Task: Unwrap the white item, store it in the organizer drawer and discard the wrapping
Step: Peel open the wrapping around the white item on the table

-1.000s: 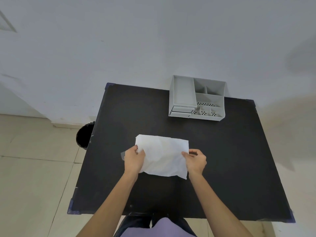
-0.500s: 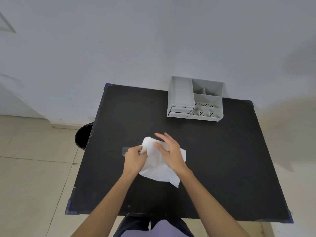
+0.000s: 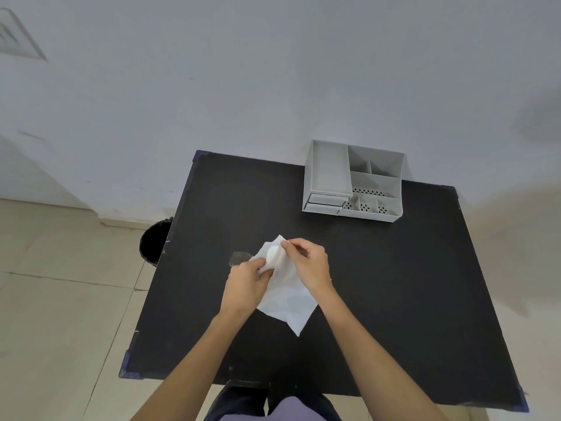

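A crumpled white paper wrapping (image 3: 287, 297) lies on the black table (image 3: 394, 284), its lower corner pointing toward me. A small round white item (image 3: 274, 254) shows at the paper's upper end. My left hand (image 3: 247, 282) pinches the paper and the item from below. My right hand (image 3: 309, 265) pinches the paper's top edge just above the item. The grey organizer (image 3: 353, 180) stands at the table's far edge, with two closed small drawers (image 3: 324, 203) at its front left.
A black waste bin (image 3: 154, 241) stands on the tiled floor off the table's left edge. A small clear piece of tape or film (image 3: 239, 257) lies on the table left of the paper. A white wall rises behind the table.
The paper was held flat and spread between both hands; now it is bunched. My right hand crossed to the left end and the white item has come into sight.
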